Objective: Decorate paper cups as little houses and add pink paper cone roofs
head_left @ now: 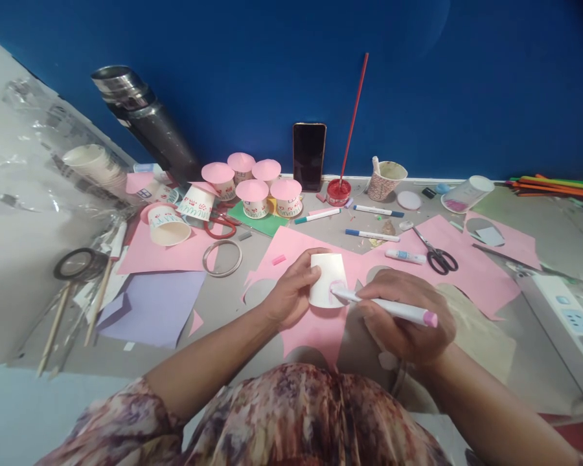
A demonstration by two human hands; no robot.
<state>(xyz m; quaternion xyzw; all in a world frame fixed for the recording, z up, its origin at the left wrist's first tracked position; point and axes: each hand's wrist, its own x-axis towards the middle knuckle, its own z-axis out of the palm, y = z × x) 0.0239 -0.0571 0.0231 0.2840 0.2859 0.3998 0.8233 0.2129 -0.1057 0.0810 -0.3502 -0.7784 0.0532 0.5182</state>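
Note:
My left hand (pixel 291 291) is closed round a white paper cup (pixel 326 275) that stands upside down on pink paper (pixel 315 330). My right hand (pixel 403 314) grips a white marker with a pink end (pixel 393 308). Its tip touches the cup's lower right side, where a pink mark shows. Both forearms reach in from the bottom of the view over a flowered garment.
Several cups with pink cone tops (pixel 252 194) stand at the back, by a phone (pixel 309 155) leaning on the blue wall. Red paint pot (pixel 339 191), markers (pixel 372 235), black scissors (pixel 434 254), red scissors (pixel 221 226), tape rolls (pixel 222 257), steel flask (pixel 143 120), power strip (pixel 568 310).

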